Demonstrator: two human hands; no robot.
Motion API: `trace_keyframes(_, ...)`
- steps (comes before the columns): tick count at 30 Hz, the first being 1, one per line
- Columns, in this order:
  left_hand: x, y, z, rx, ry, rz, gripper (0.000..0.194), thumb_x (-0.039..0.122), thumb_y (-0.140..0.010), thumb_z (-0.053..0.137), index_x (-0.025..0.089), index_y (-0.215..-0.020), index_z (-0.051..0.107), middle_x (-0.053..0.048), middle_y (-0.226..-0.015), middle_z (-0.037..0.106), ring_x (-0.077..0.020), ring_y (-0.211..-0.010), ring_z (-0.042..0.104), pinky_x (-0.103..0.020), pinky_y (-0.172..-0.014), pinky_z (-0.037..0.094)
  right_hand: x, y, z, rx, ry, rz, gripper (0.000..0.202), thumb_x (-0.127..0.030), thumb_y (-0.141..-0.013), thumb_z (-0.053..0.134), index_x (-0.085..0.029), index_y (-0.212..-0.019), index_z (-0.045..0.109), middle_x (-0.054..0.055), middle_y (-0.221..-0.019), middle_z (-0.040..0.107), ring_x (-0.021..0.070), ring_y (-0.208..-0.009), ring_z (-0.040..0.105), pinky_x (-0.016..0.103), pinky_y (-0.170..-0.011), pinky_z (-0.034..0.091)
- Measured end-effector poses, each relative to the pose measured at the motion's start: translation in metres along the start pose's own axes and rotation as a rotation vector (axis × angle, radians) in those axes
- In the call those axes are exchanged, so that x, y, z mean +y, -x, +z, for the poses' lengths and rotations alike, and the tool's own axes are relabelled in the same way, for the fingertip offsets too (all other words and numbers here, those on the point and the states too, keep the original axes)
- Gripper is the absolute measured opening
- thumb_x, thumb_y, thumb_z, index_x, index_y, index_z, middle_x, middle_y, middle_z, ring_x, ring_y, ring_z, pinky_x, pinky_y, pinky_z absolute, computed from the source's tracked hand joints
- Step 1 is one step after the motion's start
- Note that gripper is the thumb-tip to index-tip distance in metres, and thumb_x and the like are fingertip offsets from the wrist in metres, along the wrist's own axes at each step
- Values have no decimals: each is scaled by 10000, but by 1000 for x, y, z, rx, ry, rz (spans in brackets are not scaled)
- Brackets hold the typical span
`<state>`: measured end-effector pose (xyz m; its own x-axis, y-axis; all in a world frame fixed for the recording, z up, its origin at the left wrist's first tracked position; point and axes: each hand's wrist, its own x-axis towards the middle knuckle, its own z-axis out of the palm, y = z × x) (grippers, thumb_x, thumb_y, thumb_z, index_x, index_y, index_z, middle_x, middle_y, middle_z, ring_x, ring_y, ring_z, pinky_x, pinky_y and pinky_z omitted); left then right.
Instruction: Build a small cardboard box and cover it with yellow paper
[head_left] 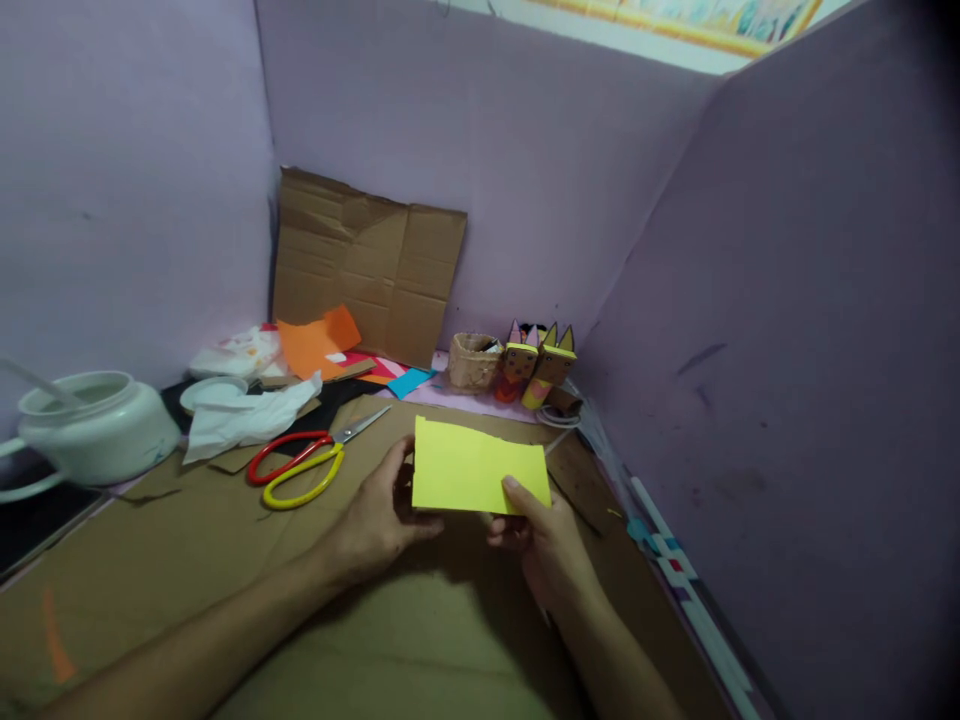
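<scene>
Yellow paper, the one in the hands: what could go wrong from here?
The yellow paper might crease, since the right grip pinches it near its right edge. The left grip might get poked if it brushes the scissors, whose pointed tip lies close by.

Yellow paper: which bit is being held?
The right hand holds the yellow paper near its lower right corner. I can't tell whether the left hand, by the left edge, grips too.
</scene>
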<state>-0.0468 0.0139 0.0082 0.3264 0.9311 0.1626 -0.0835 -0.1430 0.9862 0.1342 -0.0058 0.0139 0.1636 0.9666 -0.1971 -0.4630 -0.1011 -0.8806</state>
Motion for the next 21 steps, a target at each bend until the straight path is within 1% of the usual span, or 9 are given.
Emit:
trace_keyframes(2,3,-2,-2,-22,40,16,754,194,-590,769,188,-1255,414,-126,-1225,599,-314,-1145,542,-429,-920,467,1,2,1,-24,21,13,414,-361,-514,832,-105,-756,615,-3,-508,631,100,-367,550,189,-335,491)
trace_keyframes(3,4,-4,-3,-33,74,16,731,197,-584,771,184,-1235,439,-121,-1222,605,-312,-1138,548,-428,-922,466,2,2,1,-28,27,13,402,-367,-517,832,-106,-726,609,-9,-476,612,97,-363,541,184,-335,482)
trace_keyframes(6,2,-7,-7,-68,154,-9,727,211,-564,780,164,-1219,468,-130,-1222,609,-320,-1126,558,-434,-920,466,1,3,1,-3,28,-11,389,-358,-500,843,-114,-666,590,-21,-426,582,84,-333,506,178,-319,455)
trace_keyframes(10,0,-8,-11,-108,148,-13,721,210,-556,794,151,-1205,485,-137,-1208,617,-333,-1157,532,-447,-932,456,-1,4,1,28,29,-56,392,-358,-475,848,-112,-643,593,-22,-414,575,84,-322,497,187,-316,452)
trace_keyframes(13,0,-7,-11,-154,142,-15,740,213,-562,795,147,-1225,474,-140,-1233,599,-334,-1175,516,-457,-957,436,-1,3,0,33,32,-83,383,-354,-483,842,-110,-654,603,-24,-420,578,83,-323,498,190,-322,458)
trace_keyframes(17,0,-6,-10,-128,105,-4,757,227,-551,802,144,-1230,476,-134,-1220,606,-329,-1138,542,-448,-950,443,-1,3,-1,51,43,-88,364,-348,-494,835,-120,-661,605,-32,-420,578,86,-330,507,195,-339,467)
trace_keyframes(21,3,-5,-8,-63,35,50,773,235,-539,799,152,-1234,470,-124,-1204,617,-334,-1165,517,-456,-945,444,-3,4,-1,-1,75,-66,371,-367,-500,828,-112,-656,609,-31,-414,561,84,-333,492,192,-336,446)
